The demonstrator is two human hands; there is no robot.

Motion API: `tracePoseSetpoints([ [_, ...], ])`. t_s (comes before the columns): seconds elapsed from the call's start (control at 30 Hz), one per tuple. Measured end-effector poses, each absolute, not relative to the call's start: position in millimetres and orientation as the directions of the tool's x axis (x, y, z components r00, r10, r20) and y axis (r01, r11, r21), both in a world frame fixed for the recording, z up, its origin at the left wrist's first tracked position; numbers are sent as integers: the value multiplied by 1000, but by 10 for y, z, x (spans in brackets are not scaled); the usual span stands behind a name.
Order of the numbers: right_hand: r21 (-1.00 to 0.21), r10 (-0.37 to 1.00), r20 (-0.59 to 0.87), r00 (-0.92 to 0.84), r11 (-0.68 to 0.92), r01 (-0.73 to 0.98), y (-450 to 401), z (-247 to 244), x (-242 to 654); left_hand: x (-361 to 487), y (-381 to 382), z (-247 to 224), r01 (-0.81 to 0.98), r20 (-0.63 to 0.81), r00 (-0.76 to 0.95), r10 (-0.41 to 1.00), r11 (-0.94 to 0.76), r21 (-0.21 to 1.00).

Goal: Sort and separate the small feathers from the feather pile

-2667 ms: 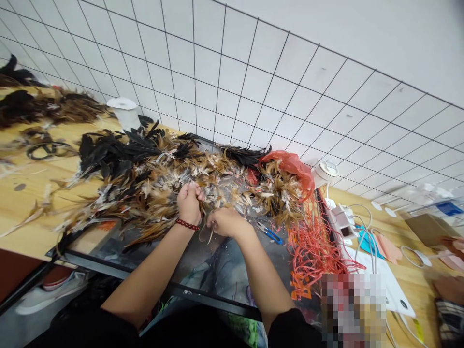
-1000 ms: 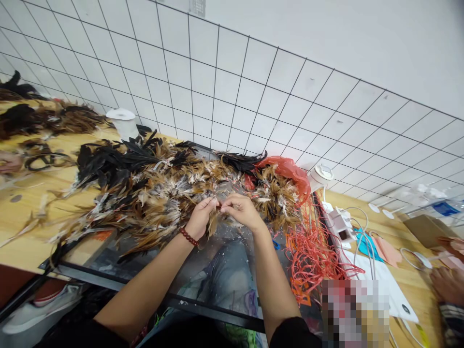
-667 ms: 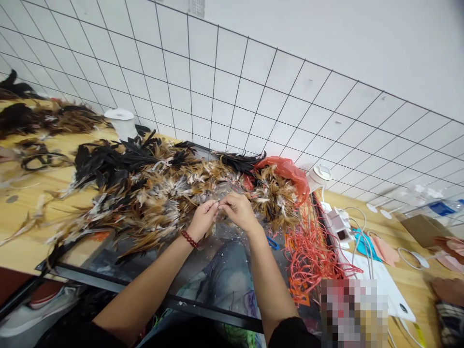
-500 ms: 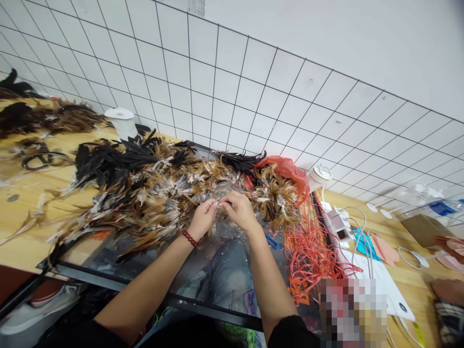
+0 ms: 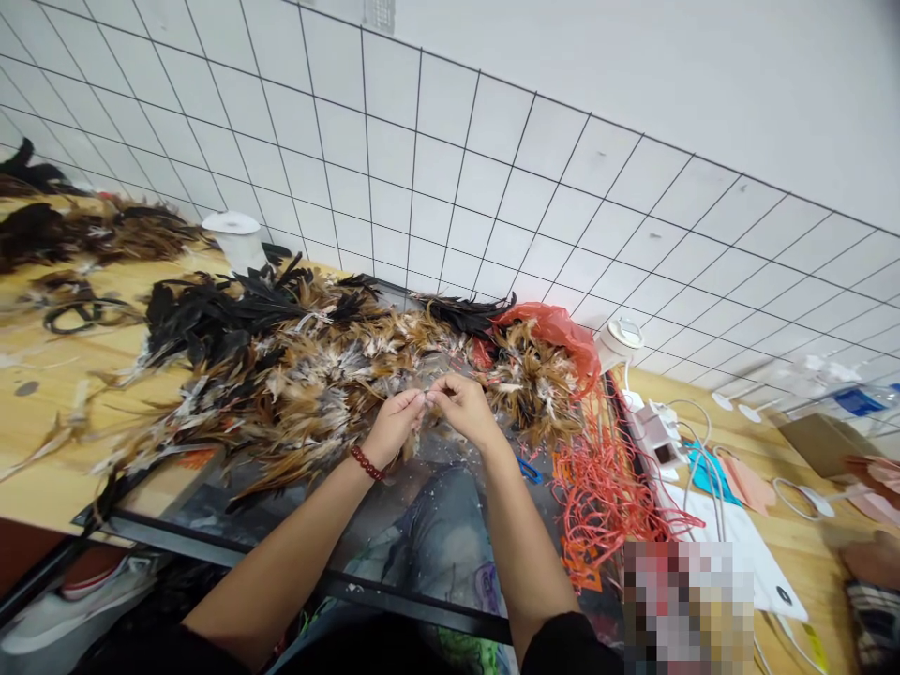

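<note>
My left hand (image 5: 397, 427), with a red bead bracelet (image 5: 367, 462) at its wrist, is closed in a pinch above the tray. Fingertip to fingertip with it, my right hand (image 5: 460, 408) pinches too. What they hold is too small to make out. Brown and white feathers (image 5: 316, 384) lie heaped just beyond and left of my hands, with black feathers (image 5: 211, 314) farther left. Another feather bunch (image 5: 534, 384) sits right of my right hand, against a red plastic bag (image 5: 559, 333).
Tangled red cords (image 5: 597, 478) and a blue tool (image 5: 529, 470) lie on the right. White spools (image 5: 237, 239) stand at the back, below a wire grid. A power strip (image 5: 653, 436) with cables is farther right. Another person's hand (image 5: 872, 562) shows at the right edge.
My fingertips have shifted very slightly and remain together. Nothing else has visibly moved.
</note>
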State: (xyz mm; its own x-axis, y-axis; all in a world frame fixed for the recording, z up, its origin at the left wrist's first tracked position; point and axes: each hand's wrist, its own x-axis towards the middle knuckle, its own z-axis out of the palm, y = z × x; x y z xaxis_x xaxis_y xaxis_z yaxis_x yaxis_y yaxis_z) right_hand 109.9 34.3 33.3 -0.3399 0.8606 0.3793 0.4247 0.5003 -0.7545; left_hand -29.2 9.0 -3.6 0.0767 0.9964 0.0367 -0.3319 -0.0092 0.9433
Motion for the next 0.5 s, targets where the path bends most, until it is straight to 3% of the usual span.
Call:
tracePoseSetpoints([
  [0.2,-766,845,402,-352,521,376,341,356,1138,-323,81,2,-400,18,163,986,49,915],
  [0.37,-780,745,383,-546,578,242,362,385,1201,-352,53,13,-531,-33,403,915,263,805],
  [0.5,-798,758,399,-516,565,212,374,399,1227,-350,26,58,-530,-31,432,901,281,800],
])
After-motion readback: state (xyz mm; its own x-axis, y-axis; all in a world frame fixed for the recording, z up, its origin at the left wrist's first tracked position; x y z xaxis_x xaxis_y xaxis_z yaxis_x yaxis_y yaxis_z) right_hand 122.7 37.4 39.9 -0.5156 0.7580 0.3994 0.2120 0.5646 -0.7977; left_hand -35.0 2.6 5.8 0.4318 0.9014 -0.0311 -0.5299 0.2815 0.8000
